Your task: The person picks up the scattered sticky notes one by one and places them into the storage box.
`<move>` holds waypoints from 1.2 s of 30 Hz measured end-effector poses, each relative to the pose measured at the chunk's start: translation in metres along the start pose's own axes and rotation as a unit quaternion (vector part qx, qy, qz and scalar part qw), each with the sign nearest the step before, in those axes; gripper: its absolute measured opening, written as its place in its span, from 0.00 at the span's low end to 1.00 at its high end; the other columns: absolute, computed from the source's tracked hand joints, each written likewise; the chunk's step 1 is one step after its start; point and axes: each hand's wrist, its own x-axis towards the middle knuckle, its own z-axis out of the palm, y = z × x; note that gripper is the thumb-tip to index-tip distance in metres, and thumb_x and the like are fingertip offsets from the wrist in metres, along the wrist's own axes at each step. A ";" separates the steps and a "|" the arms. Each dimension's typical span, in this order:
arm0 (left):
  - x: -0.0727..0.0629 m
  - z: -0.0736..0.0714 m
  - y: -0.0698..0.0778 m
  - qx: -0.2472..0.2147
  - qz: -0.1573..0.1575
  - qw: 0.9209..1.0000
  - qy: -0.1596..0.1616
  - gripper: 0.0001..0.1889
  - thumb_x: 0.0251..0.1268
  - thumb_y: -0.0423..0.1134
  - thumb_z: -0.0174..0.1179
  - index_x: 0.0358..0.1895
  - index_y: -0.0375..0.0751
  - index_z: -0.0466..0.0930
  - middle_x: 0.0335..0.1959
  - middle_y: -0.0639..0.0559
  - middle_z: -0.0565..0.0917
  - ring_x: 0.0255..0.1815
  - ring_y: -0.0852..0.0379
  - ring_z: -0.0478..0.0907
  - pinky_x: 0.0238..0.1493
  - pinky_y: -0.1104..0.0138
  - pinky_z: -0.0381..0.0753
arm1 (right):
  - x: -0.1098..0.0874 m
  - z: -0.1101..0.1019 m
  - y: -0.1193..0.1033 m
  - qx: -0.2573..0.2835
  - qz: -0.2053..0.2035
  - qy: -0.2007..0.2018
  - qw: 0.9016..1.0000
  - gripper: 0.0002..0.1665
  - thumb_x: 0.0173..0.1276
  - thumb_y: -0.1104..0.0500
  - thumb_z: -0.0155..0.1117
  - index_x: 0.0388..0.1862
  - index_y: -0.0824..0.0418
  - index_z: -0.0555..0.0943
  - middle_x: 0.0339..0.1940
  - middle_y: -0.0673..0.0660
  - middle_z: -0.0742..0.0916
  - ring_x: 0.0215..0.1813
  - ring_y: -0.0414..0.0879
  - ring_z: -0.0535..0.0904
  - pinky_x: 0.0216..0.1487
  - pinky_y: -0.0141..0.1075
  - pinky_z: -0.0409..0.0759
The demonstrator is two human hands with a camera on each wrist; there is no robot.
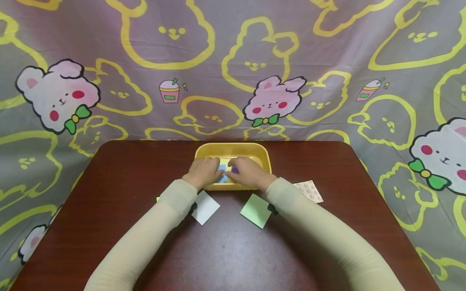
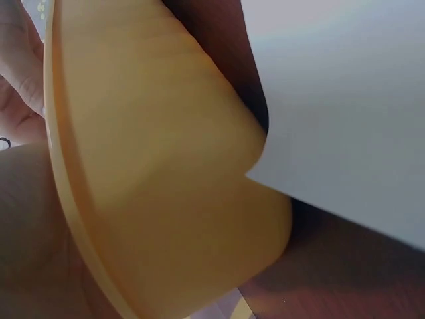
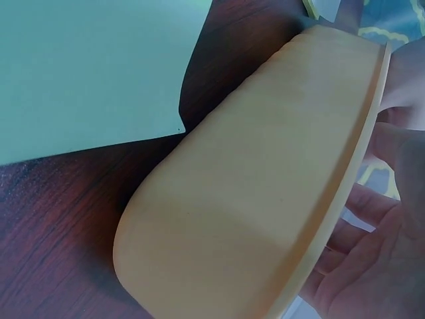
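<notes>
Both hands reach over the near rim of the yellow plastic tray (image 1: 233, 187), which stands at the far side of the wood-grain desk (image 1: 233, 250). Inside it, the left hand (image 1: 204, 171) is at a light-blue square (image 1: 223, 178) and the right hand (image 1: 248, 171) at a small purple piece (image 1: 234, 169); their thumbs almost meet between the two. The fingers bend down, but they hide the contact, so I cannot tell whether either hand grasps its piece or merely touches it. The likeliest trouble is crowding: with the thumbs this close, one hand could nudge the other's piece out of place. Weight from the forearms on the near rim might tip the tray, and a forward push could slide it towards the desk's back edge. Just outside, the white square pad (image 1: 206, 207) and the pale-green square pad (image 1: 256, 211) lie right beside the black wrist cameras (image 1: 272, 208), so pulling back low could catch and drag them. The patterned square (image 1: 308, 191), partly under the right sleeve (image 1: 313, 210), risks a similar brush.
</notes>
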 end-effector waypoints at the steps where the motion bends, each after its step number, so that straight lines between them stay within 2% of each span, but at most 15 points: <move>1: 0.000 0.000 0.000 0.001 0.001 1.000 0.001 0.17 0.73 0.53 0.60 0.42 0.40 0.81 0.33 0.46 0.85 0.38 0.47 0.85 0.40 0.50 0.83 | 0.000 0.000 0.000 0.000 0.000 0.000 1.000 0.24 0.73 0.50 0.64 0.56 0.68 0.82 0.52 0.65 0.89 0.55 0.57 0.85 0.60 0.48 0.81; 8: -0.001 -0.001 0.001 -0.002 0.004 1.000 0.005 0.18 0.73 0.53 0.59 0.46 0.40 0.82 0.39 0.44 0.87 0.45 0.43 0.86 0.44 0.48 0.83 | 0.000 -0.001 0.001 -0.002 0.000 -0.001 1.000 0.24 0.72 0.49 0.64 0.56 0.67 0.82 0.51 0.63 0.89 0.53 0.56 0.85 0.59 0.47 0.81; 16: -0.002 -0.001 0.002 -0.008 0.011 0.999 0.034 0.16 0.70 0.51 0.62 0.41 0.40 0.82 0.38 0.42 0.88 0.44 0.40 0.86 0.42 0.47 0.83 | -0.002 -0.003 0.002 -0.006 0.004 -0.006 1.000 0.25 0.72 0.49 0.64 0.57 0.67 0.82 0.52 0.64 0.89 0.55 0.56 0.85 0.59 0.48 0.81; 23: -0.004 -0.002 0.003 -0.010 0.012 0.999 0.041 0.16 0.71 0.51 0.62 0.41 0.40 0.82 0.38 0.42 0.87 0.43 0.40 0.86 0.41 0.47 0.83 | -0.003 -0.004 0.002 0.000 0.005 -0.007 1.000 0.26 0.73 0.48 0.63 0.58 0.68 0.82 0.53 0.64 0.89 0.55 0.57 0.85 0.60 0.49 0.81; 32: -0.005 -0.005 0.004 -0.016 0.016 0.998 0.052 0.17 0.71 0.51 0.61 0.48 0.39 0.82 0.41 0.42 0.88 0.44 0.41 0.86 0.42 0.48 0.83 | -0.005 -0.007 0.003 -0.008 0.004 0.008 1.000 0.25 0.73 0.48 0.63 0.58 0.66 0.82 0.55 0.64 0.88 0.59 0.56 0.84 0.63 0.48 0.79; 36: -0.006 -0.007 0.006 -0.020 0.018 0.998 0.058 0.18 0.71 0.51 0.62 0.50 0.39 0.82 0.42 0.42 0.88 0.45 0.41 0.86 0.43 0.48 0.83 | -0.005 -0.009 0.002 -0.001 0.003 0.009 1.000 0.26 0.73 0.48 0.62 0.59 0.67 0.81 0.55 0.64 0.88 0.57 0.56 0.85 0.62 0.49 0.80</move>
